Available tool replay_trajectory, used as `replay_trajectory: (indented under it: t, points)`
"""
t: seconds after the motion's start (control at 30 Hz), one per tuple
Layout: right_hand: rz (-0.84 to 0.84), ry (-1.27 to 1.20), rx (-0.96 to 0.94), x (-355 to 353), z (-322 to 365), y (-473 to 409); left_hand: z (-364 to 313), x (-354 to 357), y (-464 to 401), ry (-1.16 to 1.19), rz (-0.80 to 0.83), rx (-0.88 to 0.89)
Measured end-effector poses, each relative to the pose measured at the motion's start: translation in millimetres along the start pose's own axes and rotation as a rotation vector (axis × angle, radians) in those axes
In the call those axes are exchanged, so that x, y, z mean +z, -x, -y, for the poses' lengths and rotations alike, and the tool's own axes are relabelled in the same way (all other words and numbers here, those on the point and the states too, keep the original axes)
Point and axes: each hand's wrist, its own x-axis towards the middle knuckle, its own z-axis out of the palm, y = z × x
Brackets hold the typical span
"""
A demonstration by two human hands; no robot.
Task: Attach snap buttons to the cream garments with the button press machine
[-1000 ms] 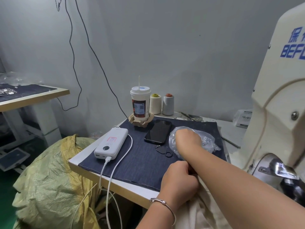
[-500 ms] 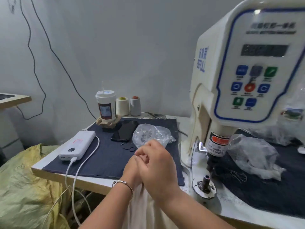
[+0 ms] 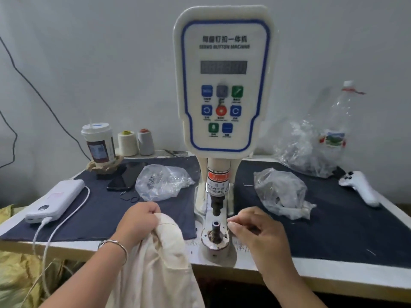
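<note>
So left hand (image 3: 139, 221) grips the garment (image 3: 160, 258) ready beside the die (image 3: 215, 227), while right hand (image 3: 251, 227) looks pinched, probably on a snap.

— Where does the button machine (image 3: 222, 85) stand?
— At the middle of the table (image 3: 333, 278), its post (image 3: 215, 230) near the front edge.
— And to its left?
— A bag (image 3: 163, 182), a phone (image 3: 127, 176) and a power bank (image 3: 55, 200), with a cup (image 3: 99, 144) and two spools (image 3: 127, 143) behind.
— To its right?
— Another bag (image 3: 281, 193), a controller (image 3: 359, 187) farther right, a bottle (image 3: 338, 127) behind.
</note>
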Motion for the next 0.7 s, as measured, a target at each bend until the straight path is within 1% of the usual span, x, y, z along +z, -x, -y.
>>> replay_trajectory:
  t: [0.13, 0.23, 0.37, 0.5, 0.7]
  points:
    - [0.089, -0.108, 0.068, 11.1, -4.3, -12.4, 1.0, 0.8, -2.2, 0.008, -0.002, -0.007]
    - [0.127, -0.161, 0.084, 17.3, -7.2, -15.0, 2.7, 0.5, -3.4, -0.004, 0.005, -0.003]
    - [0.134, -0.133, 0.095, 18.5, -10.0, -16.2, 2.7, 0.1, -3.6, 0.005, 0.006, 0.0]
    - [0.135, -0.082, 0.055, 17.2, -9.9, -18.4, 3.6, 1.6, -4.8, 0.008, -0.005, -0.012]
    - [0.125, -0.096, 0.031, 15.3, -11.8, -18.7, 7.2, 2.6, -6.6, 0.027, 0.007, -0.005]
